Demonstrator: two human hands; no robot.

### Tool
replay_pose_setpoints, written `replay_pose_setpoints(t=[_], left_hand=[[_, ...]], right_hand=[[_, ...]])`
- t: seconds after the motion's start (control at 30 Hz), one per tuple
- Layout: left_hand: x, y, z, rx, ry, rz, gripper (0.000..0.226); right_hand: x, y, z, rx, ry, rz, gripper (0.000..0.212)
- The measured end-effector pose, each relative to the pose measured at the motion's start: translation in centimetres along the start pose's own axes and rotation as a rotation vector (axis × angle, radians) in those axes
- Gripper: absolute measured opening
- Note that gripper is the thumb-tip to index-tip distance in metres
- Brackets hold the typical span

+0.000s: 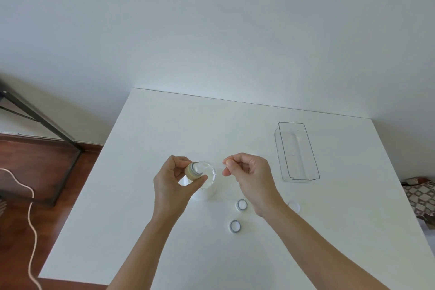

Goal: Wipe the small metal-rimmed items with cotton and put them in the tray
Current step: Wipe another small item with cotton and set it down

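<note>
2 rimmed items (238, 215) lie on the table (164, 129) – the left hand (174, 181) grips a 3rd (194, 170) over the cotton jar (207, 186); the right hand (249, 176) pinches something tiny, tray (297, 152) beyond.

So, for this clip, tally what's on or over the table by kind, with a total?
Metal-rimmed items: 3, one in the left hand at, two on the table at and
Clear tray: 1
Clear cotton container: 1
Round lid: 1
Total: 6

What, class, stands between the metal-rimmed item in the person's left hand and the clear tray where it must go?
Only the right hand, raised beside it and pinching something small. The table beyond, up to the tray, shows nothing else in the way of the metal-rimmed item that the left hand holds.
</note>
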State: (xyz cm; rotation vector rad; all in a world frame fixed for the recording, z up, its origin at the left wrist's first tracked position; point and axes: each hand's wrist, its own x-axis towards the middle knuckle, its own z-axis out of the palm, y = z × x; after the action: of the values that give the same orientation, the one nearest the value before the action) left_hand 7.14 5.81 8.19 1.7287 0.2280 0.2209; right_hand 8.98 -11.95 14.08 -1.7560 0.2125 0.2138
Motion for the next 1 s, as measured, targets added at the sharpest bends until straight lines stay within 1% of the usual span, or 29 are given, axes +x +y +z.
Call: replay_pose_setpoints(t=[0.07, 0.1, 0.17, 0.23, 0.27, 0.33, 0.4, 0.43, 0.47, 0.53, 0.63, 0.7, 0.77, 0.8, 0.83, 0.87, 0.93, 1.0], left_hand=[[0.0, -0.4, -0.3, 0.007, 0.026, -0.019, 0.056], [0.0, -0.6, -0.5, 0.001, 0.041, -0.036, 0.056], [0.0, -1.2, -1.1, -0.005, 0.063, -0.073, 0.057], [-0.1, -1.7, -1.6, -0.001, 0.073, -0.106, 0.056], [-0.2, -1.9, -1.9, -0.006, 0.079, -0.121, 0.054], [-0.3, -2.3, -2.2, -0.017, 0.089, -0.145, 0.049], [-0.6, -2.6, -2.5, -0.026, 0.092, -0.154, 0.047], [-0.7, -2.7, -2.5, -0.031, 0.092, -0.156, 0.047], [-0.9, -2.8, -2.6, -0.036, 0.092, -0.158, 0.046], [-1.1, -2.9, -2.7, -0.043, 0.094, -0.165, 0.045], [-1.2, -3.2, -3.0, -0.048, 0.102, -0.172, 0.044], [-1.2, -3.2, -3.0, -0.050, 0.105, -0.174, 0.044], [-1.1, -3.2, -3.0, -0.055, 0.104, -0.178, 0.044], [-1.1, -3.2, -3.0, -0.056, 0.104, -0.180, 0.044], [-1.1, -3.2, -2.9, -0.056, 0.104, -0.182, 0.044], [-1.1, -3.2, -2.9, -0.056, 0.102, -0.183, 0.044], [-1.0, -3.1, -2.8, -0.058, 0.099, -0.187, 0.044], [-1.1, -3.1, -2.6, -0.056, 0.096, -0.190, 0.043]], right_hand=[[0.4, 0.2, -0.3, 0.084, 0.046, 0.041, 0.011], [0.6, 0.4, -0.4, 0.084, 0.073, 0.039, 0.010], [1.0, 1.0, -0.4, -0.017, 0.104, -0.018, 0.008], [1.3, 1.7, -0.1, -0.205, 0.098, -0.141, 0.007], [1.4, 2.1, 0.0, -0.323, 0.061, -0.220, 0.007], [1.7, 2.9, 0.2, -0.607, -0.080, -0.416, 0.012], [2.3, 3.8, 0.2, -0.930, -0.272, -0.663, 0.024], [2.5, 4.0, 0.1, -1.068, -0.371, -0.747, 0.030], [2.6, 4.1, -0.1, -1.162, -0.447, -0.791, 0.035], [2.8, 4.0, -0.7, -1.229, -0.499, -0.854, 0.038], [2.8, 3.5, -1.8, -1.322, -0.465, -0.924, 0.030], [2.8, 3.3, -2.6, -1.302, -0.423, -0.983, 0.028], [2.6, 3.0, -3.1, -1.205, -0.377, -1.007, 0.028], [2.5, 3.0, -3.1, -1.115, -0.335, -0.982, 0.026], [2.4, 2.9, -3.0, -0.997, -0.272, -0.911, 0.022], [2.3, 2.9, -2.6, -0.867, -0.188, -0.801, 0.016], [2.6, 3.0, -1.7, -0.640, -0.036, -0.520, 0.012], [3.2, 3.2, -0.5, -0.484, -0.005, -0.218, 0.016]])
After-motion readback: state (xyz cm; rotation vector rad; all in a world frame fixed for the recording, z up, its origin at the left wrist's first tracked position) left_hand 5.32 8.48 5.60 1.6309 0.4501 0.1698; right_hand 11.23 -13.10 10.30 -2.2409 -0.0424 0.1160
